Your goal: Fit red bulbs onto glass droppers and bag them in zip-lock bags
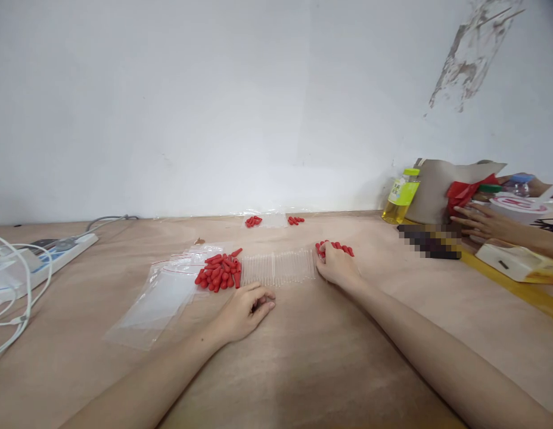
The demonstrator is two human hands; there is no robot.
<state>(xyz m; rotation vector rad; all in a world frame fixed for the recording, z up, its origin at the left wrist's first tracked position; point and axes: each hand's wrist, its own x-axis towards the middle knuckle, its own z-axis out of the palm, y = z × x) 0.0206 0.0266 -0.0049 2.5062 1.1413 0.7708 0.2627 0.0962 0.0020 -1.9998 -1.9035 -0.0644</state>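
Note:
My right hand (339, 266) is closed at the right end of a row of thin clear glass tubes (276, 268), fingertips pinched at a red rubber bulb (322, 252). More red bulbs (345, 248) lie in a line just behind that hand, partly hidden by it. My left hand (247, 311) rests on the table in front of the tubes, fingers loosely curled and thumb apart, with nothing visible in it. Beside the tubes' left end is a pile of loose red bulbs (217, 273). Clear plastic zip bags (158, 298) lie flat to the left of the pile.
By the wall lies a clear bag (273, 220) between two small groups of red bulbs. A power strip (75, 250) with white cables sits at left. To the right are a yellow-capped bottle (400, 196), a pixelated dark object (431, 241), a lidded cup and another person's hand (482, 221).

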